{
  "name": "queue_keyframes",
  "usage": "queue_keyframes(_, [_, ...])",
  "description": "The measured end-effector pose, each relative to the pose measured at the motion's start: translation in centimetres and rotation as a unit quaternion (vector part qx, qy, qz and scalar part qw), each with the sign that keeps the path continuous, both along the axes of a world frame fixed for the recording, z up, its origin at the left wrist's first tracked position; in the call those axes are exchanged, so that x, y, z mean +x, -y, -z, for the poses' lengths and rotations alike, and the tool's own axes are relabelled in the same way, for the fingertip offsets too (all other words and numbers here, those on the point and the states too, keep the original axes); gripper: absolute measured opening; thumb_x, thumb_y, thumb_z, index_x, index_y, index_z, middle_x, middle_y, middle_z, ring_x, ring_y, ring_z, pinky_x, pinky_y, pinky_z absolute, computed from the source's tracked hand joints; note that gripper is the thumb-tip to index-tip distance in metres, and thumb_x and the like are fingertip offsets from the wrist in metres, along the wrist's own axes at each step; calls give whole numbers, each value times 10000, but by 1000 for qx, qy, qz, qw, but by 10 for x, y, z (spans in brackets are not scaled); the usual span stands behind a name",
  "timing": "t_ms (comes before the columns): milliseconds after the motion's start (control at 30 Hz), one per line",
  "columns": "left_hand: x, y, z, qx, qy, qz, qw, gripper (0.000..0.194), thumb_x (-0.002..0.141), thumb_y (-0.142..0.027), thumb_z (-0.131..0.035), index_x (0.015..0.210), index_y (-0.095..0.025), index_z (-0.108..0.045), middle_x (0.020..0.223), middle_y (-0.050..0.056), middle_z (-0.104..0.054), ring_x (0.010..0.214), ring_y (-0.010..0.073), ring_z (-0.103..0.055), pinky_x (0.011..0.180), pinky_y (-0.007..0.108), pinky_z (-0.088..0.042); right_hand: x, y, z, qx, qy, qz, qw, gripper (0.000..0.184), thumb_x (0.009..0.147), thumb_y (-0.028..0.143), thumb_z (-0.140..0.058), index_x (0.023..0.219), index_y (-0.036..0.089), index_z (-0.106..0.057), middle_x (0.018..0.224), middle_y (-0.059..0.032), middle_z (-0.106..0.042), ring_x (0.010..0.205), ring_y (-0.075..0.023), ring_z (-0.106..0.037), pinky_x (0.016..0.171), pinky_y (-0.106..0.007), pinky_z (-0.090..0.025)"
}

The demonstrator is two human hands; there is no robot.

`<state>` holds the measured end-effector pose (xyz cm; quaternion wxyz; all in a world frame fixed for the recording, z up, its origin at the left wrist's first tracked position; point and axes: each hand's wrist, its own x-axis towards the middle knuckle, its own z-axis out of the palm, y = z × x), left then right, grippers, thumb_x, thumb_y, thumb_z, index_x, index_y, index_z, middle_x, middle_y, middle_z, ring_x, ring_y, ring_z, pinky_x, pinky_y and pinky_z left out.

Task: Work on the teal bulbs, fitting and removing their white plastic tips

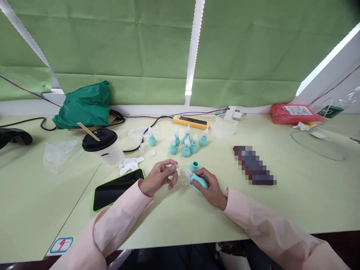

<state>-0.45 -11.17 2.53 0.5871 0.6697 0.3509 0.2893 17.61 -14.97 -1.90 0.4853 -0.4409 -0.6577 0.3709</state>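
My right hand (pixel 210 187) is wrapped round a teal squeeze bulb (pixel 200 180), which lies tilted with its transparent nozzle (pixel 188 172) pointing left. Just beyond it is an open-necked teal bulb (pixel 194 165) without a nozzle; its lower part is hidden. Close to the nozzle, my left hand (pixel 161 175) pinches a small whitish piece (pixel 177 170), too small to make out well. Farther back stand several teal bulbs (pixel 186 150) with pale pointed tips. One such bulb (pixel 152 139) is apart from them on the left, near a small translucent cap (pixel 153 153).
To the left are a phone (pixel 118 191), a lidded paper cup (pixel 105 148) with a wooden stick, and crumpled tissue (pixel 131 165). A yellow power strip (pixel 191 122), green bag (pixel 84 105) and red packet (pixel 295 113) lie at the back. A pixelated dark object (pixel 254 167) is on the right.
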Motion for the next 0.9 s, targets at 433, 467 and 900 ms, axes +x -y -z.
queue_keyframes(433, [-12, -22, 31, 413, -360, -138, 825, 205, 724, -112, -409, 780, -140, -604, 657, 68, -606, 676, 181, -490, 576, 283, -406, -3, 8, -8, 92, 115, 8, 989, 209, 699, 239, -533, 896, 195, -478, 808, -43, -575, 689, -155, -538, 615, -273, -440])
queue_keyframes(467, [-10, -17, 28, 423, -318, -168, 831, 208, 741, -135, -400, 818, -136, -593, 649, 60, -601, 635, 165, -489, 563, 274, -402, -3, 9, -8, 96, 124, 3, 988, 203, 712, 243, -519, 904, 198, -466, 830, -48, -575, 706, -161, -540, 625, -281, -439])
queue_keyframes(900, [18, 17, 21, -78, 19, 42, 996, 437, 787, -424, -315, 441, -163, -262, 360, -63, -247, 351, 40, -192, 381, 210, -153, -4, 10, -11, 73, 142, -133, 978, 125, 788, 222, -404, 895, 215, -341, 848, -42, -485, 758, -155, -476, 677, -296, -416])
